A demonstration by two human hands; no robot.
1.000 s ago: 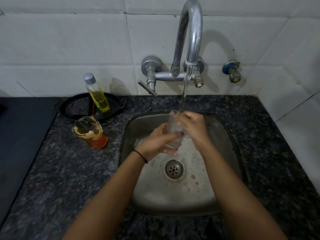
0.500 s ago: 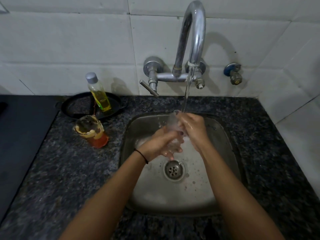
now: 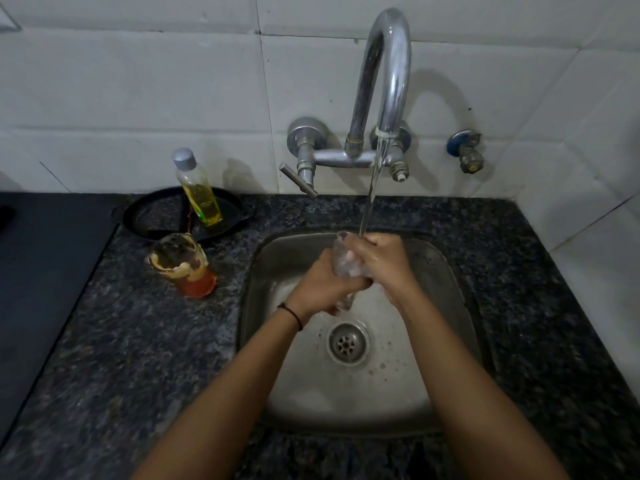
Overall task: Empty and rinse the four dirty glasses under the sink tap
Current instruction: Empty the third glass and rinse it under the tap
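A clear glass [image 3: 343, 263] is held upright over the steel sink [image 3: 450, 271], its rim under the stream running from the curved chrome tap [image 3: 388, 71]. My left hand [image 3: 323, 285] wraps its lower body from the left. My right hand [image 3: 379, 261] grips its upper part from the right, fingers over the rim. Most of the glass is hidden by my fingers. A dirty glass [image 3: 183, 266] with orange liquid and brown residue stands on the dark granite counter [image 3: 145, 341] left of the sink.
A bottle of yellow liquid [image 3: 199, 188] stands on a black round pan [image 3: 152, 213] at the back left. A black surface [image 3: 41, 258] covers the far left. The drain [image 3: 347, 342] lies below my hands. A small wall valve [image 3: 465, 150] is at the right.
My hands have shifted slightly on the glass under the running water; the left hand now grips it higher and tighter. The dirty glass on the counter has not moved.
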